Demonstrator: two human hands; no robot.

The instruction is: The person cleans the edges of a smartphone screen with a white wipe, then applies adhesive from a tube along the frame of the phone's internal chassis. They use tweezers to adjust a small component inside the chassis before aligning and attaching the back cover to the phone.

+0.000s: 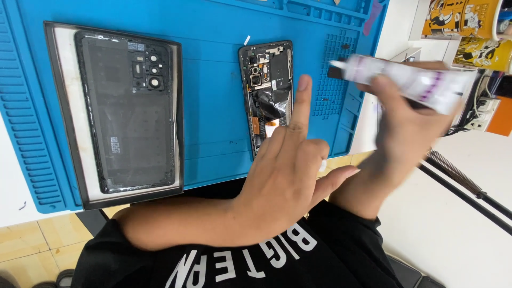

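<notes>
My right hand [405,128], blurred by motion, grips a white tube with purple marks [410,80] above the right edge of the blue work mat [213,122]. My left hand [288,170] reaches across in front of my body, its index finger raised and the other fingers curled, with a small white piece [322,165] pinched beside the thumb. This hand covers the lower end of an opened phone [266,85] whose inner parts show. The dark phone back cover [128,106] lies at the left on a black-framed white slab [66,106].
Yellow printed mugs [469,26] stand at the top right. A black arm with a spring [458,178] crosses the white table [453,229] on the right. A socket strip with cables [482,112] sits behind my right hand.
</notes>
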